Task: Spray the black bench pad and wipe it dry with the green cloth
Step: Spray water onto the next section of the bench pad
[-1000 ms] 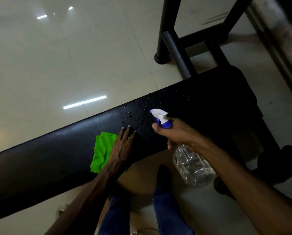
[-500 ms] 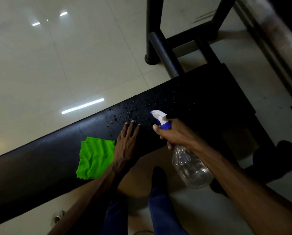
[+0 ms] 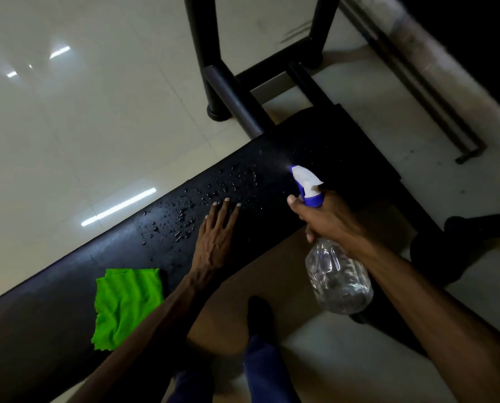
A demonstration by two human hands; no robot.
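The long black bench pad [image 3: 68, 301] runs diagonally from lower left to upper right, with water droplets beading on its middle. A crumpled green cloth [image 3: 125, 305] lies on the pad at the lower left, untouched. My left hand [image 3: 215, 237] rests flat on the pad, fingers spread, to the right of the cloth and beside the droplets. My right hand [image 3: 328, 221] grips the neck of a clear spray bottle [image 3: 337, 274] with a white and blue trigger head. Its nozzle points left over the pad, and a faint mist shows at the tip.
Black metal frame posts [image 3: 202, 53] and crossbars rise beyond the pad's far end. A pale glossy tiled floor [image 3: 83, 126] lies behind. My blue-trousered legs and a dark shoe [image 3: 260, 315] stand in front of the pad. A dark wall base runs at the upper right.
My left hand has left the green cloth and slid right along the pad, now lying flat. The spray bottle has moved right and is misting. More droplets dot the pad.
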